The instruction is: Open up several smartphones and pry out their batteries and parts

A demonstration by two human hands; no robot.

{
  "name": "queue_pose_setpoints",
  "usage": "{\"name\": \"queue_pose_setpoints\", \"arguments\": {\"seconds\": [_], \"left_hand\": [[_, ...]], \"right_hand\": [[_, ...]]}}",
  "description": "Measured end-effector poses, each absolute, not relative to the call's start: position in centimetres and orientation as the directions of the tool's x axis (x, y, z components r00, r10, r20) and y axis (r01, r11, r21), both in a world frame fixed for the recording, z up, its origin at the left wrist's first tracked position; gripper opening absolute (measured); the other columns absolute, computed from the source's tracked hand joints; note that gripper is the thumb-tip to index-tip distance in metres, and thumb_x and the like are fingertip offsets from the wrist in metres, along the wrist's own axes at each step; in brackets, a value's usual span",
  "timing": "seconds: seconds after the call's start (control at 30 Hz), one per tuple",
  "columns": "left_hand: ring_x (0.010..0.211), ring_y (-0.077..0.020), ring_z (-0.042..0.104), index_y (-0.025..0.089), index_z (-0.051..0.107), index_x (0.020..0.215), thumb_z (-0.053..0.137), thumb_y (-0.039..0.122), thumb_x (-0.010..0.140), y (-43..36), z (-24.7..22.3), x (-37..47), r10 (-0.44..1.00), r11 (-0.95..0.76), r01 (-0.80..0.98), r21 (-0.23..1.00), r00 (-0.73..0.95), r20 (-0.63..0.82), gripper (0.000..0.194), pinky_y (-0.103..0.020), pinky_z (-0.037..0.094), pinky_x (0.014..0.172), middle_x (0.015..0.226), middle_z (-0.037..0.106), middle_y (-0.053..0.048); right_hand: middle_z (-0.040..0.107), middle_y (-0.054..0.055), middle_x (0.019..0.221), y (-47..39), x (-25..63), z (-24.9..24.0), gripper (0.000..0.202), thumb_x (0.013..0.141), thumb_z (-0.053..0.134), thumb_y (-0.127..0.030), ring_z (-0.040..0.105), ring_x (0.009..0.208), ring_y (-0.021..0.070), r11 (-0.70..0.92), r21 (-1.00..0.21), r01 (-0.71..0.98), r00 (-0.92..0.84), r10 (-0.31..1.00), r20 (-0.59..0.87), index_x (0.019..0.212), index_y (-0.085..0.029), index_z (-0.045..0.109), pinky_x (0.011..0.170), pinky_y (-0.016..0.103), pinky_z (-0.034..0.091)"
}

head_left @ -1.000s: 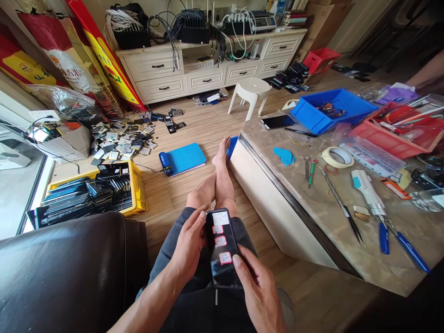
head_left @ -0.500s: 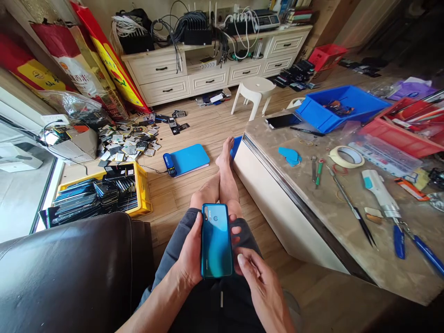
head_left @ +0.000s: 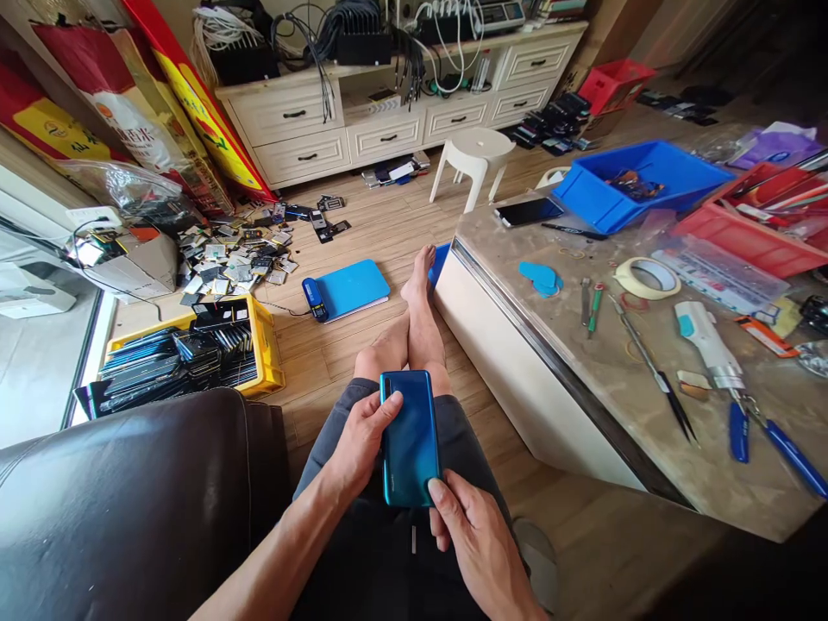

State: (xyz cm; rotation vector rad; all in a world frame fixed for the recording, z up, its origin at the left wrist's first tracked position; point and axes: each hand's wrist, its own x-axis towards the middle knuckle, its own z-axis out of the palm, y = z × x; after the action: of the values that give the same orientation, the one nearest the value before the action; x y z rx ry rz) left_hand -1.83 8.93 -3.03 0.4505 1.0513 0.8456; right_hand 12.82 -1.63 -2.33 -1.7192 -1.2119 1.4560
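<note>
A shiny blue smartphone [head_left: 410, 444] is held over my lap, its back facing up and its top end pointing away from me. My left hand [head_left: 362, 435] grips its upper left side, with the thumb lying across the back near the camera. At the lower right corner, my right hand [head_left: 469, 522] pinches the phone's edge with the thumb on top; the fingers underneath are partly hidden. The phone's screen side cannot be seen.
To the right, a table holds tweezers [head_left: 676, 410], blue-handled pliers [head_left: 741, 435], masking tape [head_left: 647, 276], a blue bin [head_left: 640, 185] and a red bin [head_left: 750, 224]. A yellow crate [head_left: 268, 358] of phone parts stands on the floor at left, beside a black leather sofa [head_left: 129, 500].
My right hand has come in from beside the phone and taken its lower right corner. My left thumb has moved onto the phone's back, over the camera area. The view has shifted slightly.
</note>
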Motion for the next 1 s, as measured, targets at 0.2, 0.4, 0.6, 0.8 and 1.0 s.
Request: {"name": "queue_pose_setpoints", "arguments": {"seconds": [0.2, 0.4, 0.6, 0.8, 1.0], "left_hand": [[0.059, -0.0147, 0.061, 0.015, 0.069, 0.081, 0.092, 0.054, 0.068, 8.7, -2.6, -1.0, 0.743, 0.652, -0.438, 0.619, 0.207, -0.636, 0.047, -0.027, 0.052, 0.061, 0.07, 0.071, -0.004], [0.06, -0.0112, 0.056, 0.016, 0.071, 0.083, 0.095, 0.044, 0.062, 10.0, -2.7, -1.3, 0.794, 0.59, -0.418, 0.691, 0.147, -0.59, 0.042, -0.022, 0.046, 0.058, 0.069, 0.067, 0.0], [0.048, -0.0062, 0.04, 0.018, 0.055, 0.062, 0.097, 0.045, 0.057, 11.3, -2.3, -1.2, 0.81, 0.567, -0.365, 0.738, 0.083, -0.581, 0.051, -0.02, 0.032, 0.047, 0.054, 0.051, 0.006], [0.046, -0.0069, 0.037, 0.019, 0.05, 0.059, 0.093, 0.051, 0.06, 10.9, -2.8, -0.8, 0.817, 0.554, -0.355, 0.753, 0.056, -0.574, 0.054, -0.022, 0.03, 0.048, 0.051, 0.046, 0.007], [0.06, -0.0104, 0.05, 0.017, 0.064, 0.073, 0.087, 0.055, 0.072, 10.1, -3.4, 0.5, 0.82, 0.567, -0.338, 0.751, 0.144, -0.554, 0.045, -0.022, 0.04, 0.057, 0.067, 0.06, 0.002]], "right_hand": [[0.064, 0.004, 0.061, -2.2, 12.5, -2.7, 0.056, 0.102, 0.037, -0.068, 0.063, 0.06, 0.0204, -0.333, -0.869, 0.366, 0.115, 0.943, -0.313, 0.072, -0.025, 0.057, 0.059, 0.029, 0.046], [0.046, -0.003, 0.051, -2.1, 13.7, -2.7, 0.054, 0.103, 0.039, -0.066, 0.045, 0.045, 0.0148, -0.353, -0.875, 0.332, 0.0, 0.927, -0.374, 0.065, -0.027, 0.041, 0.048, 0.027, 0.036], [0.048, -0.002, 0.054, -2.6, 13.5, -2.9, 0.054, 0.103, 0.04, -0.064, 0.052, 0.053, 0.0164, -0.322, -0.878, 0.354, -0.027, 0.935, -0.354, 0.065, -0.026, 0.043, 0.055, 0.028, 0.039], [0.049, -0.001, 0.055, -2.5, 13.4, -2.6, 0.06, 0.103, 0.034, -0.067, 0.05, 0.053, 0.0156, -0.437, -0.872, 0.219, -0.034, 0.89, -0.455, 0.064, -0.024, 0.046, 0.057, 0.027, 0.041], [0.037, -0.005, 0.06, -0.6, 14.1, -3.2, 0.055, 0.098, 0.048, -0.068, 0.035, 0.056, 0.0129, -0.391, -0.89, 0.233, 0.089, 0.92, -0.381, 0.067, -0.023, 0.042, 0.052, 0.026, 0.031]]}}
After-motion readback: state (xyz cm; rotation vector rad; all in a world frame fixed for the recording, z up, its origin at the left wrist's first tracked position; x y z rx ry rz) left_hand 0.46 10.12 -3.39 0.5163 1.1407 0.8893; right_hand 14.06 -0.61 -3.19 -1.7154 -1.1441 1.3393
